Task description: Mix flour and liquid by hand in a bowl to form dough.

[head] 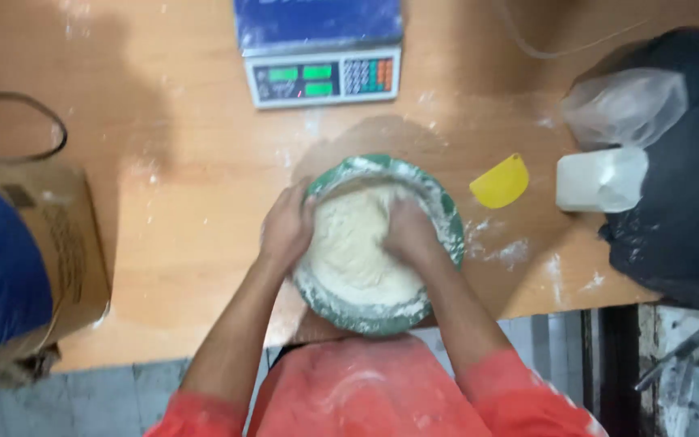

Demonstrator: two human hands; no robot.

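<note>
A green bowl (445, 212) dusted with flour sits at the near edge of the wooden table (196, 243). It holds a pale mass of dough (357, 251). My left hand (286, 226) grips the bowl's left rim. My right hand (408, 231) is pressed into the dough on the right side, fingers coated in flour.
A digital scale (321, 50) stands behind the bowl. A yellow scraper (500, 181) lies to the right, beside a white plastic container (600, 180) and a black bag (689, 202). A cardboard box (30, 259) sits at the left, with a black cable (10, 121) behind it.
</note>
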